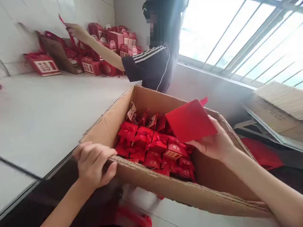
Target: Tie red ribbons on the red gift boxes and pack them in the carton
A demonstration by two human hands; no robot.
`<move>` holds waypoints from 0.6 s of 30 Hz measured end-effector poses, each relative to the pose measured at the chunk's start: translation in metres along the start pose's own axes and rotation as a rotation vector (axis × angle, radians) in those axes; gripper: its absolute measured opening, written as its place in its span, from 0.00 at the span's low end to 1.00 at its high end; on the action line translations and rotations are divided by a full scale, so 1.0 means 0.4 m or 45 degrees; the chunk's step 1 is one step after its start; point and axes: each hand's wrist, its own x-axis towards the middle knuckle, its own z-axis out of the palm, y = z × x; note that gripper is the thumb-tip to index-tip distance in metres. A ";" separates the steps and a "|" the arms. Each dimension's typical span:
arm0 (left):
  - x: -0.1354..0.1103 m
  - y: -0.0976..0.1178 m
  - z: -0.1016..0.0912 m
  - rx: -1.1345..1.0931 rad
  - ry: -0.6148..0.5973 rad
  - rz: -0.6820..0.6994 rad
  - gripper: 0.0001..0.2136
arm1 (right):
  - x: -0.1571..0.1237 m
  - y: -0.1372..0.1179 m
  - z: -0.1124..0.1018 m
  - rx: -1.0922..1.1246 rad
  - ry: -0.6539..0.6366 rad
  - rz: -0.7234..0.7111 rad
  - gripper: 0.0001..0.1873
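My right hand (214,143) grips a red gift box (190,121) over the right part of a large cardboard box (189,192). A flat, plain face of the gift box is turned toward me, and a bit of red ribbon pokes out behind it. My left hand (94,162) is closed over the near left corner of the cardboard box, fingers over the rim and thumb outside. Inside, several small red gift boxes (153,142) stand packed in rows, many with red ribbon bows. Those behind the held one are partly hidden.
A co-worker (151,66) stands beyond the cardboard box, an arm stretched left holding a red ribbon. Red gift boxes (91,66) are piled along the wall on the white table (59,104). Flat cardboard (274,107) is stacked at right, under a barred window (236,41).
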 end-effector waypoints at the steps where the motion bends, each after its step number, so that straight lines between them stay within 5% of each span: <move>1: -0.003 -0.004 0.002 -0.002 0.028 0.010 0.06 | -0.002 0.009 -0.005 -0.012 -0.008 0.061 0.14; 8: -0.023 -0.031 0.020 -0.081 0.205 0.105 0.10 | 0.008 0.061 -0.024 -0.195 0.074 0.281 0.20; 15: -0.033 -0.026 0.028 -0.095 0.225 0.073 0.12 | 0.006 0.000 -0.089 -1.343 0.049 -0.379 0.39; 18: -0.023 -0.011 0.029 -0.110 0.231 0.015 0.11 | -0.004 0.014 -0.093 -1.661 -0.057 -0.420 0.47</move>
